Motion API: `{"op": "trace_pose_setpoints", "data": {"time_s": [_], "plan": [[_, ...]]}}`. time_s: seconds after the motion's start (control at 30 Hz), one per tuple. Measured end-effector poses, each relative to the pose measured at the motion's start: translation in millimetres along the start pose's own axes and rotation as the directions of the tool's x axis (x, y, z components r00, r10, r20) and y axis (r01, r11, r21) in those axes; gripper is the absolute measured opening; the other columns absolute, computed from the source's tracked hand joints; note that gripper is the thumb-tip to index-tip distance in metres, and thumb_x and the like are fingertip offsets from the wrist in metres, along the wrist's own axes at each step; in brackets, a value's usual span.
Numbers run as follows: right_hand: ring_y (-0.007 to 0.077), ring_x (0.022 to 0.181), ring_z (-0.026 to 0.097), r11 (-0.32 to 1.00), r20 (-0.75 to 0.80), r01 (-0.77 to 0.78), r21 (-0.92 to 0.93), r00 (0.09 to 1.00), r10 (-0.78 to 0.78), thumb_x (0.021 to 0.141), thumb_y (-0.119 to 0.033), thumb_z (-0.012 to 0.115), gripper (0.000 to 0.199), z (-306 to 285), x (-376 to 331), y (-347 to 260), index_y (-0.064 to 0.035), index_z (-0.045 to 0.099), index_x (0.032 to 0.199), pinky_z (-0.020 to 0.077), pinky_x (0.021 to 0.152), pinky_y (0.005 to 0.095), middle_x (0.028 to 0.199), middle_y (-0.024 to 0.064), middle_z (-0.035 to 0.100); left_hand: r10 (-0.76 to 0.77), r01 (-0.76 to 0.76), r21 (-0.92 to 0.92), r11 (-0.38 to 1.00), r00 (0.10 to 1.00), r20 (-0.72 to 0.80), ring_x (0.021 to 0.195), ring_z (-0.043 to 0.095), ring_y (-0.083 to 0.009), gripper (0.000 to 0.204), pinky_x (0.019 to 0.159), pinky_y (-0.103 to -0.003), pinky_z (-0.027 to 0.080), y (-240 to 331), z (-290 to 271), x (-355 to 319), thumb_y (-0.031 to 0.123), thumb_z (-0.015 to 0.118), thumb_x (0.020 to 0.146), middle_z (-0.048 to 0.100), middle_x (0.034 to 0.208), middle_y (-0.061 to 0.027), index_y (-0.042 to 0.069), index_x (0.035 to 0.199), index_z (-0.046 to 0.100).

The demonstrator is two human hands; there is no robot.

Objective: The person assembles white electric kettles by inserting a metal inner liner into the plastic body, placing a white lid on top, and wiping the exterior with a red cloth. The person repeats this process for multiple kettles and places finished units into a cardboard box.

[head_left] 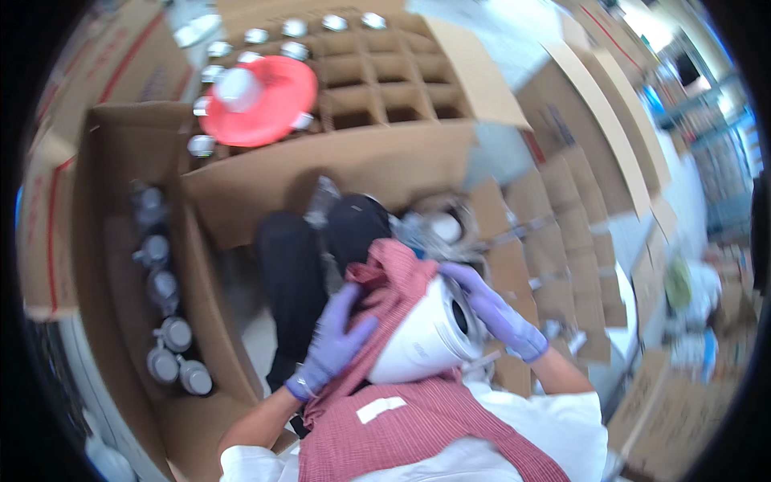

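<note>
A white, rounded, jug-like vessel [409, 344] lies tilted across my lap, its dark opening facing right. A red checked cloth [393, 277] is bunched over its far left side and seems to join the red apron [401, 426] I wear. My left hand [329, 345], in a purple glove, grips the cloth against the vessel's left side. With its fingers along the far right rim, my purple-gloved right hand [498, 313] steadies the vessel by its open end. What lies under the cloth is hidden.
Ahead stands a divided carton [321, 169] with several silver-capped items and a red disc [277, 100] bearing a white piece. At left, a deep box [205, 297] holds several round-topped pieces. Cardboard dividers [554, 241] and an open carton [594, 120] are to the right.
</note>
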State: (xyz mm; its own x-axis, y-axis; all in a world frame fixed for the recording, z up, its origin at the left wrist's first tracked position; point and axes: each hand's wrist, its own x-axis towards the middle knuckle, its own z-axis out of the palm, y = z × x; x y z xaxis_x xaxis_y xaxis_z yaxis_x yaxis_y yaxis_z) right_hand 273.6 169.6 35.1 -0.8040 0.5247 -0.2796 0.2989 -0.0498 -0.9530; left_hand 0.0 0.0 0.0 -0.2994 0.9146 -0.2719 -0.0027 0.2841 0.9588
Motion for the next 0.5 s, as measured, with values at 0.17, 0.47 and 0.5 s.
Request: {"op": "trace_pose_setpoints", "data": {"time_s": [0.17,0.47,0.5], "plan": [[0.0289,0.140,0.035,0.997,-0.131,-0.024,-0.069,0.991,0.015,0.092,-0.044,0.057,0.077,-12,-35,-22,-0.0046,0.029,0.152,0.0260,0.117,0.0392,0.147,0.0182,0.038,0.036,-0.067,0.132,0.989,0.975,0.219,0.131,0.049,-0.0311,0.071,0.111,-0.038,0.037,-13,49,26,0.030,0.068,0.091,0.049,0.140,-0.0220,-0.002,0.147,0.038],[0.0395,0.145,0.026,0.942,0.020,-0.040,-0.333,0.999,0.049,0.068,-0.043,0.082,0.118,0,-39,-37,-0.0082,0.014,0.158,0.0242,0.119,0.0450,0.155,0.0245,0.023,-0.044,0.000,0.193,0.981,0.973,0.225,0.103,0.059,-0.0182,0.040,0.093,-0.032,0.048,0,12,17,0.016,0.064,0.094,0.062,0.113,-0.0105,0.000,0.129,0.056],[0.0393,0.145,0.026,0.945,0.042,-0.066,-0.320,0.996,0.083,0.068,-0.043,0.082,0.118,-5,-40,-38,-0.0083,0.014,0.158,0.0245,0.119,0.0450,0.155,0.0246,0.023,-0.098,0.078,0.123,0.989,0.981,0.169,0.095,0.062,-0.0160,0.034,0.088,-0.031,0.050,-1,14,20,0.015,0.064,0.093,0.067,0.104,-0.0085,0.000,0.123,0.061]]}}
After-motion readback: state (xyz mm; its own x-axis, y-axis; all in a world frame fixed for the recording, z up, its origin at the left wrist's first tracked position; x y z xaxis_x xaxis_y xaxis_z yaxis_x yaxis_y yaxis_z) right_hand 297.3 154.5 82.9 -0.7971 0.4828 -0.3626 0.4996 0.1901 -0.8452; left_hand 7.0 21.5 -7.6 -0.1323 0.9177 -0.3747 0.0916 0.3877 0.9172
